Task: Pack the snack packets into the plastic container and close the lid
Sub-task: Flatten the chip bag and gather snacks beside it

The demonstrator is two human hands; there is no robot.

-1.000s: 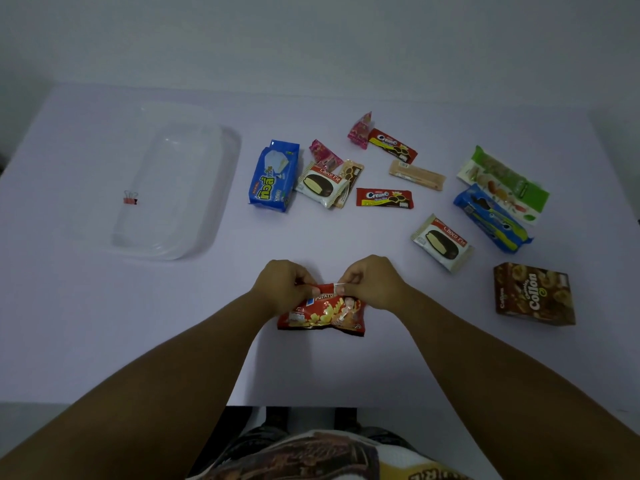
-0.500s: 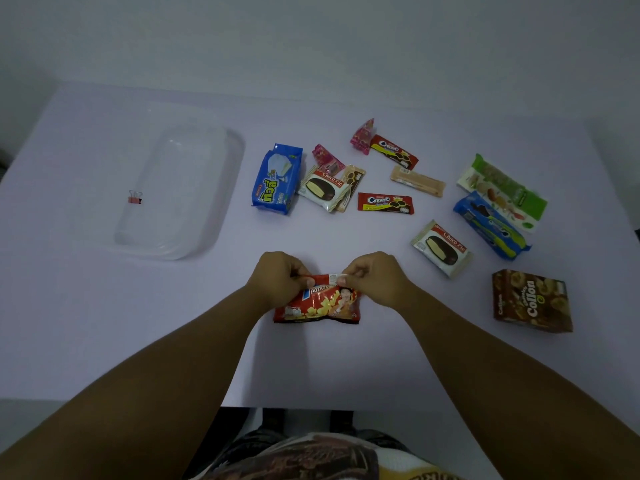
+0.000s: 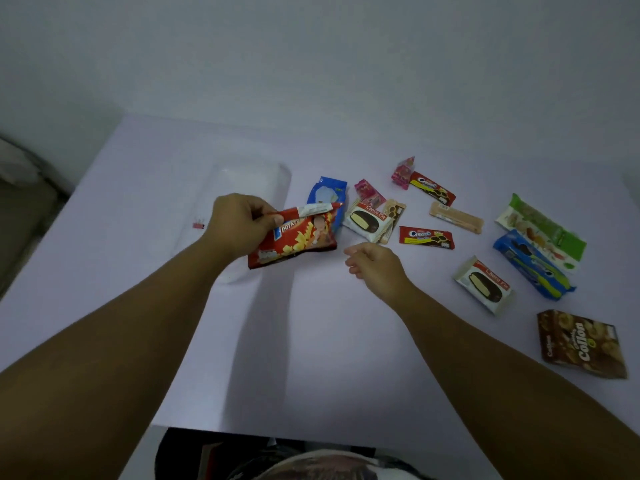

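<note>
My left hand (image 3: pixel 239 223) pinches the top edge of a red potato snack packet (image 3: pixel 294 240) and holds it in the air over the near right corner of the clear plastic container (image 3: pixel 249 178). My right hand (image 3: pixel 375 268) hovers low over the table to the right of the packet, fingers loosely curled, holding nothing. Other packets lie on the table to the right: a blue packet (image 3: pixel 329 192), two Choco Pie packs (image 3: pixel 369 221) (image 3: pixel 485 284), two red Creamo bars (image 3: pixel 433 188) (image 3: pixel 426 237). Most of the container is hidden by my left hand and arm.
A brown Collon box (image 3: pixel 581 342) lies at the near right. A blue cookie pack (image 3: pixel 533 265), a green pack (image 3: pixel 543 230), a tan wafer (image 3: pixel 456 217) and two pink sweets (image 3: pixel 403 173) lie further right. A small red clip (image 3: pixel 198 225) sits by the container.
My right hand has let go of the red potato packet. My left hand has lifted it up and to the left, over the container. The view has tilted upward.
</note>
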